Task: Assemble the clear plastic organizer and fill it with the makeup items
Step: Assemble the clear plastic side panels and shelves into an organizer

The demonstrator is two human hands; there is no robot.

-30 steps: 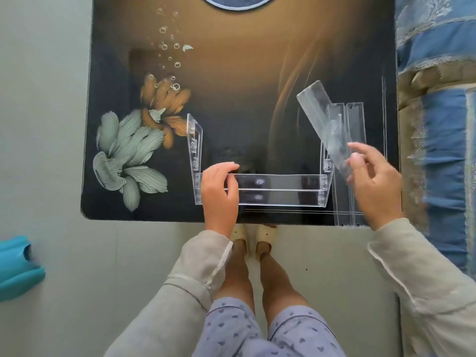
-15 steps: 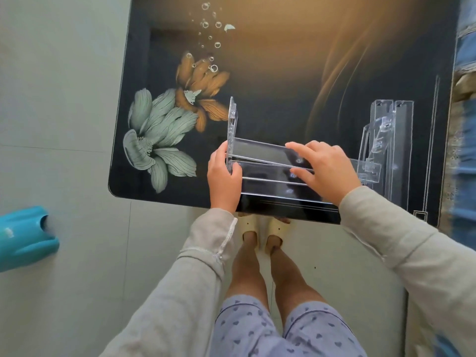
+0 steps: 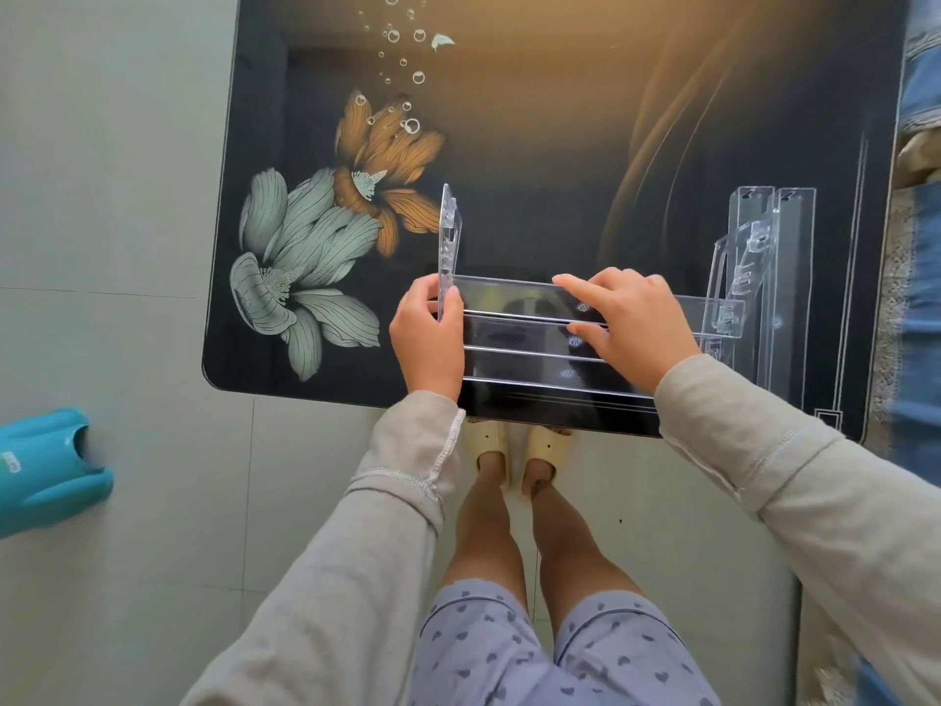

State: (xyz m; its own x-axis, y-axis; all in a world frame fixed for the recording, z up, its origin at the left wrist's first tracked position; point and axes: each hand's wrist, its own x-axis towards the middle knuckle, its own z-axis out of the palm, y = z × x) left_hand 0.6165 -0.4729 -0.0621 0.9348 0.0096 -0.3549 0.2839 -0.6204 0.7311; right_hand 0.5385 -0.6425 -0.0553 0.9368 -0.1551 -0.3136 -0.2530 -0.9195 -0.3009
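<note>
A partly built clear plastic organizer stands near the table's front edge: stepped clear shelf strips span between an upright left side panel and a right side panel. My left hand grips the lower end of the left side panel. My right hand lies flat on the upper shelf strip, fingers pressing down on it. Two more clear strips lie flat on the table just right of the organizer. No makeup items are in view.
The dark glass table has printed flowers at its left. A turquoise plastic object lies on the tiled floor at left. Blue patterned fabric borders the table's right edge. My legs and slippers are below the front edge.
One second ago my right hand held a loose clear strip in the air at the right. That strip now sits across the organizer under my right hand. The view has shifted left.
</note>
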